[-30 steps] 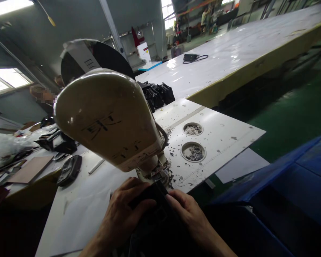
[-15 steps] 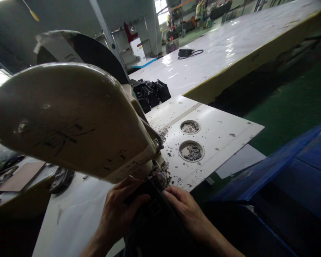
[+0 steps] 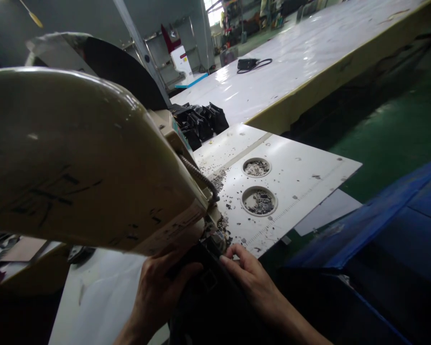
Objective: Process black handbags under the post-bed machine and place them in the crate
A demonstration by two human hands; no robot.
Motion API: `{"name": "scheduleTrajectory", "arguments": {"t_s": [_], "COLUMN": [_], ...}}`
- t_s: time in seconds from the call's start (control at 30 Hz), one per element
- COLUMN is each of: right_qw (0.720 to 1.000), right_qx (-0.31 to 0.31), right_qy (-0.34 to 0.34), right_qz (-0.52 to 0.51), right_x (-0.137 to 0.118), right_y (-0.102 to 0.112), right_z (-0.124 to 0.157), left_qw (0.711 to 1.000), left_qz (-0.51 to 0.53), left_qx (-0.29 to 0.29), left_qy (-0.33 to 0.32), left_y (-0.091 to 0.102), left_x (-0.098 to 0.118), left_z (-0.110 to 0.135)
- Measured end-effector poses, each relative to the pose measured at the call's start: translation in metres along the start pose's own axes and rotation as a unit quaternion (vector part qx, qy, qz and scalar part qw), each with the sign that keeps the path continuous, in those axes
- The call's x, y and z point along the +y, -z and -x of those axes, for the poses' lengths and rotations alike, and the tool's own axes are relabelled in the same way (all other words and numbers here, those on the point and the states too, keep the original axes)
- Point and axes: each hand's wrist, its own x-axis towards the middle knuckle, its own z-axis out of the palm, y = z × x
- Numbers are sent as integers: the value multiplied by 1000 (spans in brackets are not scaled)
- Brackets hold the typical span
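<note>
A black bag [image 3: 211, 306], dark and partly lost in shadow, sits between my hands with its top edge at the working end of a beige machine [image 3: 93, 158]. A small square outline shows on its face. My left hand [image 3: 161, 282] grips its left side, thumb across the face and fingers partly hidden behind it. On the right edge, my right hand [image 3: 249, 273] pinches with thumb and curled fingers near the machine's small round part [image 3: 218, 239]. The exact contact between bag and machine is hidden.
Dark scraps lie on the white machine table [image 3: 301, 167], around and inside two round recesses [image 3: 259, 201]. Several black bags [image 3: 204, 120] are piled behind the machine. A long white table [image 3: 309, 52] carries a small black bag [image 3: 247, 64]. Blue sheeting [image 3: 380, 220] stands at right.
The view has shifted, so the machine head looks larger and further left. My right fingers have curled slightly more at the bag's edge. My left hand keeps nearly the same grip.
</note>
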Motion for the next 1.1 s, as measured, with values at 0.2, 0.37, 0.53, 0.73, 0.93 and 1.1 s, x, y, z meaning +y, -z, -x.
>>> {"name": "scheduleTrajectory", "arguments": {"t_s": [0.2, 0.37, 0.53, 0.73, 0.93, 1.1], "right_qw": [1000, 1000, 999, 995, 998, 978], "right_qx": [15, 10, -7, -28, 63, 172], "right_qy": [7, 2, -3, -36, -21, 49], "right_qz": [11, 0, -33, -83, -7, 112], "right_x": [6, 3, 4, 13, 19, 19], "right_y": [1, 1, 1, 3, 10, 34], "right_z": [-3, -1, 0, 12, 57, 96], "left_qw": [1000, 1000, 998, 994, 997, 985], "left_qz": [-6, -14, -13, 6, 51, 113], "left_qx": [-7, -16, -33, -72, -39, 82], "left_qy": [12, 21, 54, 78, 45, 106], "left_y": [0, -2, -1, 9, 3, -28], "left_x": [1, 1, 11, 37, 59, 85], "left_z": [-1, 0, -3, 2, 29, 73]}}
